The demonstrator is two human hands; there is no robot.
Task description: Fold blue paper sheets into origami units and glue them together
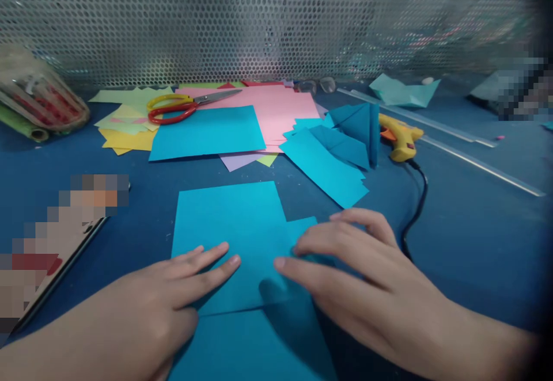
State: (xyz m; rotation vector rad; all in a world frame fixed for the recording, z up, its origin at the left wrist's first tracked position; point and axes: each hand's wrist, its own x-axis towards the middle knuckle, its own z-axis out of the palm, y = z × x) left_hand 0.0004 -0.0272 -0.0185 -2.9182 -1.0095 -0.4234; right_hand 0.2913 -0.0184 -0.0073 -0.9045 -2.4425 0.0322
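Observation:
My left hand (168,292) lies on a sheet of bright blue paper (228,214), its fingers stretched out and pressing near the middle. Over the right side of that sheet is my right hand (358,260), fingers curved and apart, thumb tip at the sheet's edge. A smaller blue paper piece (306,228) sticks out on the right, partly under these fingers; how it joins the sheet is hidden. Another blue paper surface (250,346) extends toward me below a straight edge. Whether it is a separate sheet, I cannot tell.
Scissors (194,105) rest on blue and pink paper (289,116) behind. Folded blue paper (349,133) stands by a yellow glue gun (404,138) with a black cord. Clear glue sticks (484,168) lie right. A phone-like object (64,254) and a jar (43,87) are left.

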